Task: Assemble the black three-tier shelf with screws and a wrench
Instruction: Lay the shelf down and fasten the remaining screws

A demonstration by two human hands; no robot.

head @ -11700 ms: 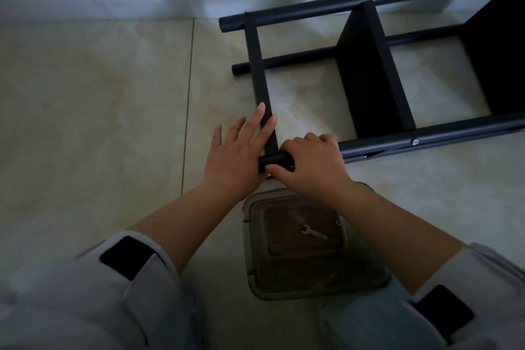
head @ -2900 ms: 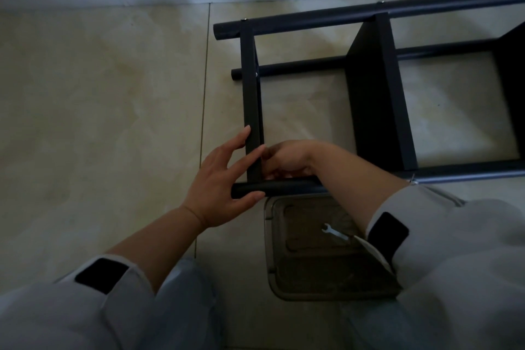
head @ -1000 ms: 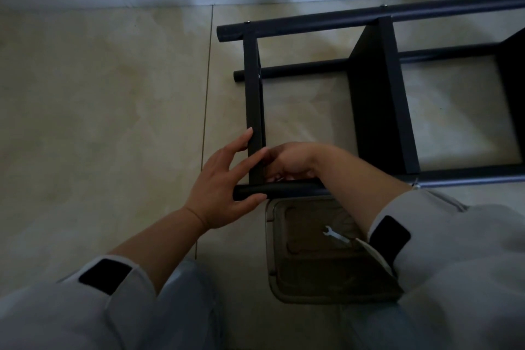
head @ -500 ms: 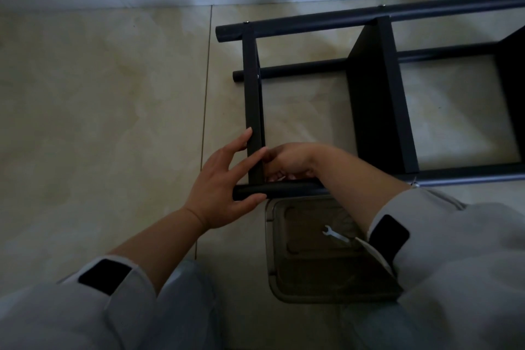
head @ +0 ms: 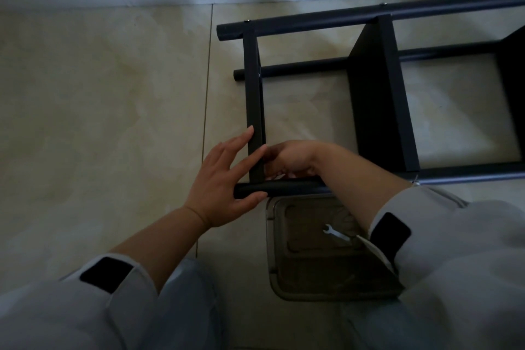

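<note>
Shelf [head: 380, 99], black and partly built, lies on its side on the tiled floor [head: 99, 94] just short of the wall, its end panel nearest the person. Against the views from the last three seconds, nothing has shifted: frame, both hands and tray hold the same places. Compared with nearly twelve seconds back, the right hand has gone from gripping the tube end on top to reaching inside the corner joint. Judgement: a screw is being started or turned by fingers at that corner, and progress there is slow; the wrench is not yet in use.

Left hand [head: 224, 179]: fingers straight and spread, laid against the end panel [head: 254, 99], thumb under the end of the near tube [head: 284, 189]. It braces the joint and grips nothing.

Right hand [head: 287, 158]: reaches over the near tube into the corner, fingers curled downward close to the panel. What they pinch, if anything, is hidden; I cannot tell.

Wrench [head: 335, 233]: lies loose in the clear plastic tray [head: 284, 287] on the floor, just beneath the near tube, partly covered by the right sleeve [head: 426, 250].
</note>
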